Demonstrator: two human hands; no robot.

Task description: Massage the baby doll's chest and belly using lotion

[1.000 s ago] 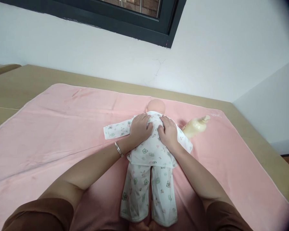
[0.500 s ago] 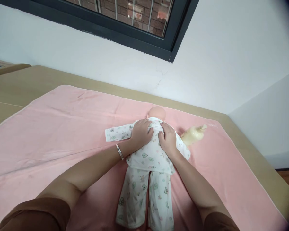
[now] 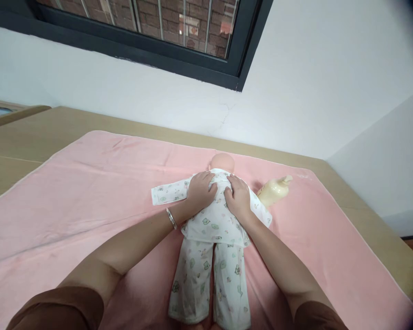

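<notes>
Both my palms are down on the doll point(image 3: 216, 224), mid-cloth, its head at twelve, legs at six. My left hand point(image 3: 200, 191) spreads across the upper back at eleven, my right hand point(image 3: 239, 198) at one, fingers loose, gripping nothing. One sleeve stretches to nine; the other slants to four, and just beside it lies the bottle point(image 3: 274, 190) at two, crowding my right. It's tight at twelve: the head sits close to the edge of the pink cloth point(image 3: 106, 192), then a strip of worktop point(image 3: 27, 140), then wall point(image 3: 296, 91). Widest room: cloth spreading from eight to ten.
</notes>
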